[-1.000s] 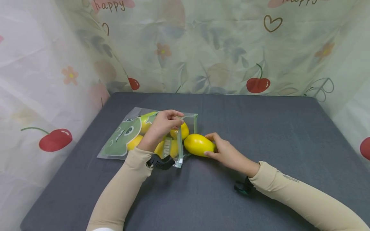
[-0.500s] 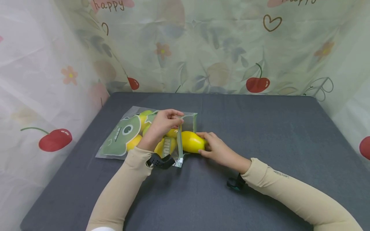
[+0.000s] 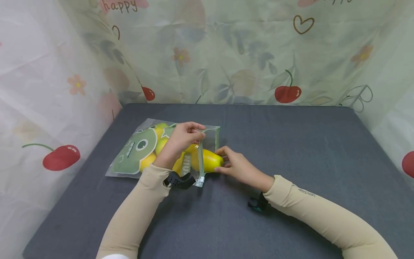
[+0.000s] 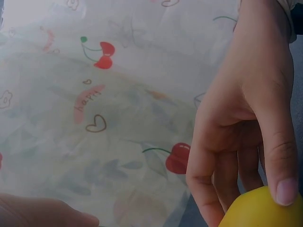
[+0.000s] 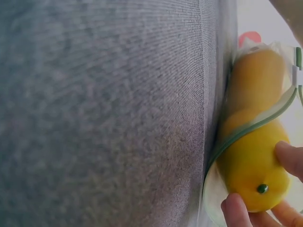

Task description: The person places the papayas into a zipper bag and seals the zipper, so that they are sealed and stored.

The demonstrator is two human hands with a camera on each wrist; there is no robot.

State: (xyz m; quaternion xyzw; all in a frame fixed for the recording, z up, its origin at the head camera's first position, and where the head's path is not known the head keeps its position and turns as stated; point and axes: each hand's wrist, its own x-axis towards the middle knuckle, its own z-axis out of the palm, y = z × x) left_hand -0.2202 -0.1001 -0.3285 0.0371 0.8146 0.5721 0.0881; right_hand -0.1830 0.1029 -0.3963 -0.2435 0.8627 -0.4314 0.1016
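A clear zip bag with a green cartoon face (image 3: 133,153) lies on the table, mouth facing right. Several yellow and yellow-green fruits (image 3: 160,144) show through its plastic. My left hand (image 3: 184,140) reaches over the bag and pinches the upper edge of its mouth between thumb and fingers. My right hand (image 3: 239,165) grips the stem end of a yellow oval fruit (image 3: 211,160), which lies partly inside the mouth. In the right wrist view, the fruit's green stem nub (image 5: 262,188) faces the hand, and the bag's green-edged rim (image 5: 246,126) crosses the fruit.
A dark grey cloth (image 3: 291,144) covers the table. The zip slider (image 3: 199,181) sits at the near corner of the bag's mouth. Printed curtains (image 3: 239,54) enclose the back and sides. Each wrist wears a black strap (image 3: 179,180).
My right hand has moved left, pushing the yellow oval fruit from outside the bag's mouth to partly within it. My left hand has kept its place on the bag's edge.
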